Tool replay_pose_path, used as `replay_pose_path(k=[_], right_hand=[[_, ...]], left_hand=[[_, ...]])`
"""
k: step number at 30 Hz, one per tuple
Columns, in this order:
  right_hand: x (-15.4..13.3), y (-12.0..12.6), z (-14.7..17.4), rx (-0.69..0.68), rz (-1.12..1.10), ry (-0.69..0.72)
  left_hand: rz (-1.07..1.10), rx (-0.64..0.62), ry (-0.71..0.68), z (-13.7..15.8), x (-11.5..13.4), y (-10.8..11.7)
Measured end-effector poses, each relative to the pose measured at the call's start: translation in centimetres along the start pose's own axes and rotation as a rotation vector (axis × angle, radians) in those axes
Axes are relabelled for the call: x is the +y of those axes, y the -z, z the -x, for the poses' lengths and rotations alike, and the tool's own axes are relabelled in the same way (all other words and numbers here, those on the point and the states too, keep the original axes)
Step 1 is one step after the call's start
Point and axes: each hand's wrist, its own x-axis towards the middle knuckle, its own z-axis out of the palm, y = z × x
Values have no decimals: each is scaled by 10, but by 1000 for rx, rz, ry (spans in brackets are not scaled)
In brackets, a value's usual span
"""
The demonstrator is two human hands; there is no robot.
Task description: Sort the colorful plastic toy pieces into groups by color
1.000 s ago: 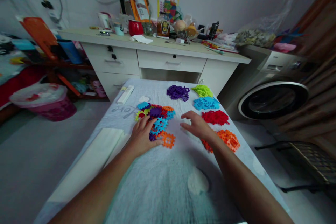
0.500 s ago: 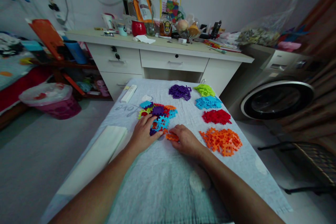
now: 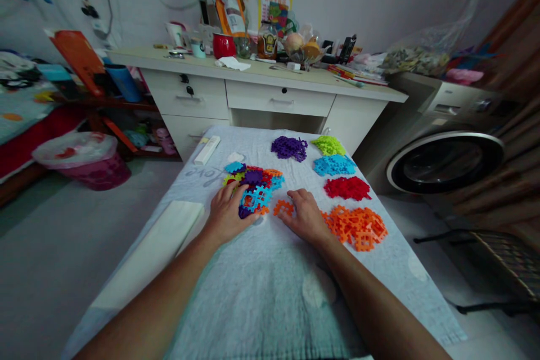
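A pile of mixed-colour plastic interlocking pieces (image 3: 255, 178) lies at the middle of the cloth-covered table. My left hand (image 3: 228, 211) rests at its near left side, fingers spread and touching the edge, with light-blue pieces (image 3: 262, 196) beside the thumb. To the right of that pile, a few orange interlocking pieces (image 3: 282, 207) lie on the cloth. My right hand (image 3: 307, 215) is just beside them, thumb and fingers apart, the thumb tip at their near edge. Behind this hand spreads a heap of orange pieces (image 3: 358, 227).
Sorted heaps of red (image 3: 347, 188), blue (image 3: 334, 165), lime-green (image 3: 328, 145) and purple pieces (image 3: 289, 148) line the table's right and far parts. A white box (image 3: 207, 150) lies far left, a long white slab (image 3: 156, 253) nearer. A cluttered desk (image 3: 253, 76) stands behind.
My right hand has opened and drawn slightly right, letting go of the orange pieces, which now show more on the cloth. My left hand has shifted only slightly at the mixed pile.
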Motion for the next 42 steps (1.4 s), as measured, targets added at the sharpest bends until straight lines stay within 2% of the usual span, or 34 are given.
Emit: replay_pose_path(k=[4,8,12,15,20,25,29,33,36,39,42], right_hand=[[-5,2,1,-94,96,21],[-8,9,-1,-93,107,38],[2,33,1,-110,71,44],[19,61,11,-114,49,21],[61,99,41,-36,92,-51],[99,114,71,26,174,-153],[114,117,87,49,243,-238],[115,115,92,20,330,-308],[107,114,89,20,363,-294],[91,109,79,34,354,-254],[61,97,62,17,301,-157]], left_hand=[[-59,-8,28,3,2,3],[-120,-20,48,4,4,6],[-112,-45,60,4,8,9],[-83,-75,55,5,10,10],[-9,-71,4,5,8,7],[23,-35,-27,4,6,3],[62,-12,-62,2,6,3],[106,13,-101,2,6,3],[153,15,-117,1,7,1],[185,6,-133,1,7,-2],[184,-8,-144,1,7,-2]])
